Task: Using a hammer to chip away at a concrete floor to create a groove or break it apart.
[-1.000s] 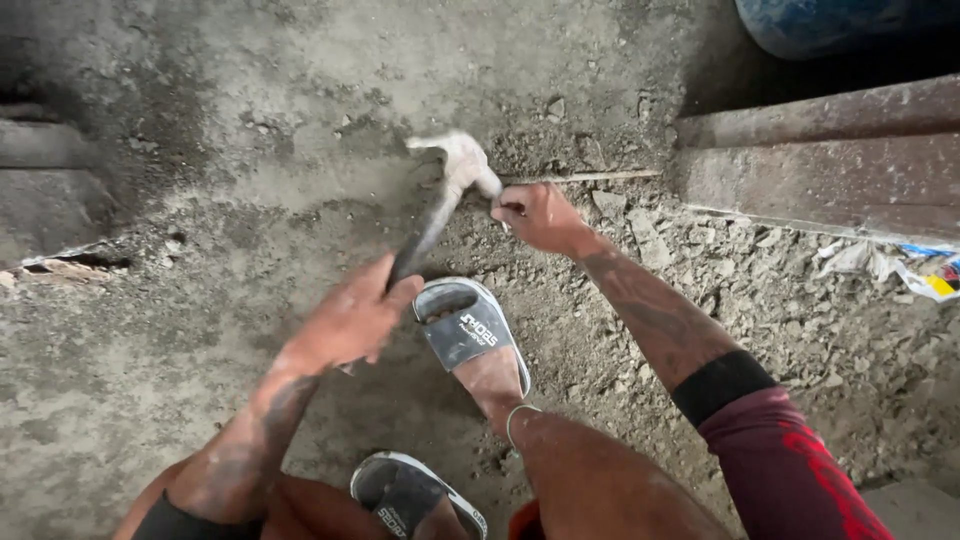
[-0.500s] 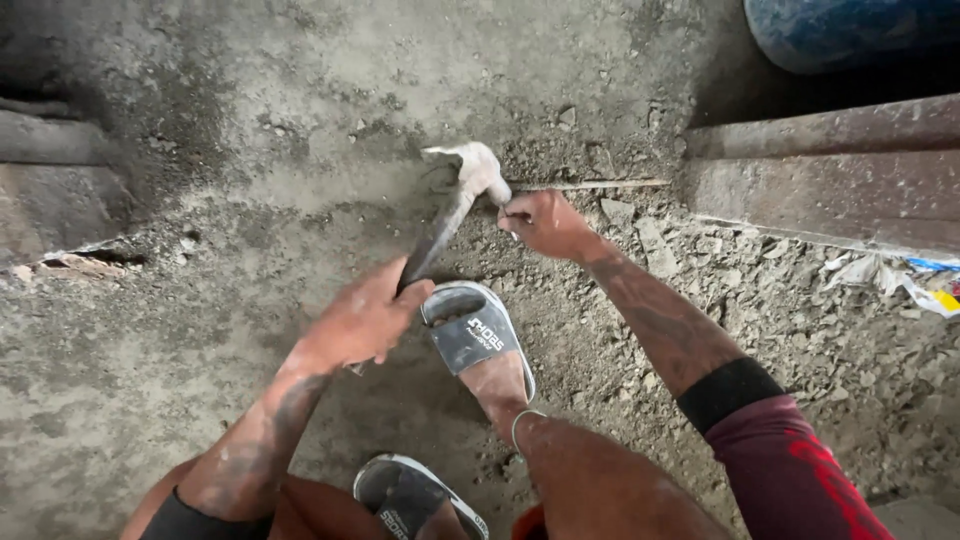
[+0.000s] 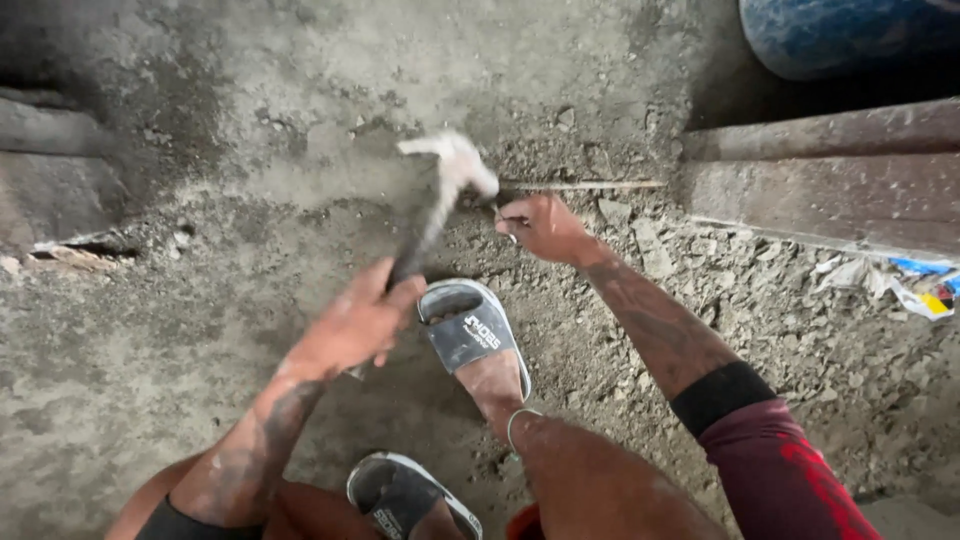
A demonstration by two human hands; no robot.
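My left hand (image 3: 355, 322) grips the dark handle of a claw hammer (image 3: 437, 190), whose dusty pale head is blurred just left of my right hand. My right hand (image 3: 540, 226) is closed on a small chisel or nail held against the concrete, mostly hidden by the fingers. The tool's tip meets a thin groove (image 3: 585, 184) running right along the concrete floor. My foot in a grey slide sandal (image 3: 468, 330) rests just below the hammer.
Broken concrete rubble (image 3: 760, 290) covers the floor to the right. A rusty metal beam (image 3: 830, 180) lies at the right, with a blue drum (image 3: 840, 30) behind it. Crumpled wrappers (image 3: 915, 285) lie under the beam. A second sandal (image 3: 400, 500) is at the bottom.
The hammer head has lifted slightly away from the held tool and is now motion-blurred. My right hand stays in place on the groove.
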